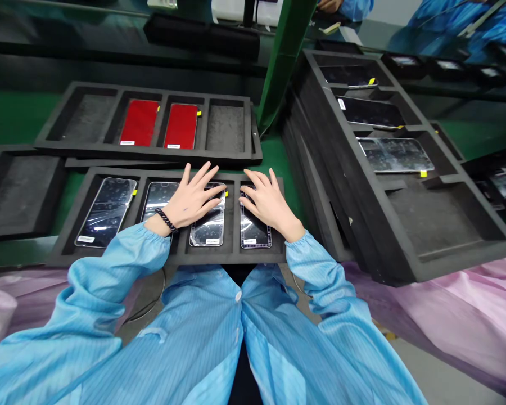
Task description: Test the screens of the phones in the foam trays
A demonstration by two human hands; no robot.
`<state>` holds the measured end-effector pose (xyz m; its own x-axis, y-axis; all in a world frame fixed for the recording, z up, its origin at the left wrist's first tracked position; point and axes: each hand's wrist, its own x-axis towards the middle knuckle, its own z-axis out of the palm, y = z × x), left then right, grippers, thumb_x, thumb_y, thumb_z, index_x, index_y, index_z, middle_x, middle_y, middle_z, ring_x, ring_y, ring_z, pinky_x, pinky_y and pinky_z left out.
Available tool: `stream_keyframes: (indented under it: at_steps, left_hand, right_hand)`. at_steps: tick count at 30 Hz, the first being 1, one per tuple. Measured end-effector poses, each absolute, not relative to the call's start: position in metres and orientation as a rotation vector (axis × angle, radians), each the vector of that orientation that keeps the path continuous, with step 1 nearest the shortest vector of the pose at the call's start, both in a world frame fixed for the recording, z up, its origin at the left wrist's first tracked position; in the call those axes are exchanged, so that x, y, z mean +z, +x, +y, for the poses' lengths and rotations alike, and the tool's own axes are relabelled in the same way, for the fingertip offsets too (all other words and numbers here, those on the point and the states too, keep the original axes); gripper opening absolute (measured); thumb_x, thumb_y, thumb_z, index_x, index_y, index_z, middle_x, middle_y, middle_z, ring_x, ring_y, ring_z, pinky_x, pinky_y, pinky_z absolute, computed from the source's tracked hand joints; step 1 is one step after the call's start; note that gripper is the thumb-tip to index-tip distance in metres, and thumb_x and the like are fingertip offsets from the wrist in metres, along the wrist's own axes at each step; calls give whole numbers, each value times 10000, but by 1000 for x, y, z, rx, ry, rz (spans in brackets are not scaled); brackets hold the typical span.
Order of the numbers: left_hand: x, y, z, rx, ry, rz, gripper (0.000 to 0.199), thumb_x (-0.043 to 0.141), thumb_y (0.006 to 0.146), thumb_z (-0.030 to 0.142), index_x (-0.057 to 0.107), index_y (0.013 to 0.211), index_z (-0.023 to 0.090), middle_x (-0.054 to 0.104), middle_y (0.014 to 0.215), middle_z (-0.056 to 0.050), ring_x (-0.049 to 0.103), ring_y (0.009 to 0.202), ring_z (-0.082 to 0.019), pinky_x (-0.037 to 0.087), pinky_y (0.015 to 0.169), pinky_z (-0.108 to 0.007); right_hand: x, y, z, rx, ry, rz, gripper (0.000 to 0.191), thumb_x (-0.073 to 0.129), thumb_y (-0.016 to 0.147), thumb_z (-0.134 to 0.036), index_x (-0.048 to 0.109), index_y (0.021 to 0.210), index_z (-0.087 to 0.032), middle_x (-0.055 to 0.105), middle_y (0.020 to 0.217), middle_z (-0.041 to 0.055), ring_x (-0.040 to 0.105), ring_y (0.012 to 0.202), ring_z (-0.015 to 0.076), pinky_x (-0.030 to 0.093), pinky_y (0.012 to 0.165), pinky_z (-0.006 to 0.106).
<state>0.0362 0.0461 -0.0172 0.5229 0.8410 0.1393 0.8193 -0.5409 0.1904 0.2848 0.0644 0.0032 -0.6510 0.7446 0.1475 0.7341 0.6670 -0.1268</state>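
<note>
In front of me lies a black foam tray [231, 257] whose compartments hold several phone screens. My left hand [191, 197] is spread, its fingertips over the upper part of a phone screen [206, 228] with a yellow tab; no grip shows. The palm and wrist partly cover another phone screen [160, 194]. Fingers apart, my right hand [270, 202] rests over the top of the rightmost phone screen [255, 228], which has a white label at its lower end. At the tray's left end sits a phone screen [105, 211] that neither hand touches.
Behind stands a foam tray [152, 153] with two red-faced screens [139, 122]. A tall stack of foam trays [341, 185] rises at the right, dark screens in its top one. A green post [284, 62] stands between them. Another foam tray [21, 194] is at left.
</note>
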Motion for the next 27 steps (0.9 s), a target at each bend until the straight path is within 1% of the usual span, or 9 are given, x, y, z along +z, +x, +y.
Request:
stream_keyframes:
  at_steps: [7, 9, 12, 14, 21, 24, 27]
  left_hand:
    - [-16, 23, 40, 316, 2657, 1585, 620, 180, 1052, 530, 609, 1368, 212, 294, 1653, -154, 164, 1569, -357, 87, 1224, -725]
    - [-13, 14, 36, 335, 2634, 1637, 622, 175, 1051, 543, 618, 1342, 216, 296, 1656, -135, 169, 1568, -359, 67, 1227, -726]
    - [-8, 5, 29, 370, 2585, 1694, 569, 228, 1050, 546, 628, 1302, 228, 257, 1679, -71, 157, 1569, -366, 3, 1245, -708]
    - [-6, 2, 25, 375, 2562, 1709, 545, 257, 1051, 531, 629, 1294, 216, 241, 1685, -60, 154, 1568, -375, -27, 1251, -695]
    - [-6, 6, 24, 356, 2605, 1726, 553, 277, 1047, 524, 655, 1274, 191, 269, 1660, -154, 164, 1567, -376, -10, 1218, -743]
    - [-8, 13, 25, 339, 2612, 1694, 574, 265, 1049, 521, 629, 1323, 172, 266, 1659, -167, 165, 1565, -379, 7, 1212, -749]
    - [-12, 26, 29, 332, 2615, 1619, 538, 299, 1047, 493, 575, 1407, 204, 246, 1667, -155, 174, 1564, -372, 23, 1209, -753]
  right_hand:
    - [5, 295, 62, 99, -1251, -2676, 395, 421, 1043, -383, 706, 1244, -199, 454, 1565, 164, 436, 1416, 316, 207, 1232, 682]
    - [5, 302, 60, 95, -1300, -2657, 400, 413, 1045, -387, 707, 1253, -210, 465, 1557, 158, 435, 1417, 314, 205, 1235, 677]
    - [3, 314, 58, 76, -1389, -2603, 393, 421, 1042, -380, 718, 1236, -212, 483, 1542, 157, 435, 1415, 316, 202, 1235, 675]
    - [1, 320, 56, 66, -1441, -2563, 386, 426, 1040, -368, 723, 1226, -207, 491, 1535, 155, 437, 1411, 319, 205, 1231, 679]
    - [1, 327, 52, 64, -1530, -2485, 403, 403, 1044, -362, 741, 1189, -199, 519, 1510, 146, 463, 1383, 319, 237, 1220, 676]
    - [2, 324, 53, 68, -1525, -2497, 412, 400, 1046, -366, 744, 1178, -181, 516, 1513, 153, 458, 1392, 318, 240, 1225, 664]
    - [2, 323, 54, 59, -1512, -2502, 418, 398, 1046, -363, 754, 1146, -168, 519, 1509, 161, 458, 1391, 319, 245, 1225, 666]
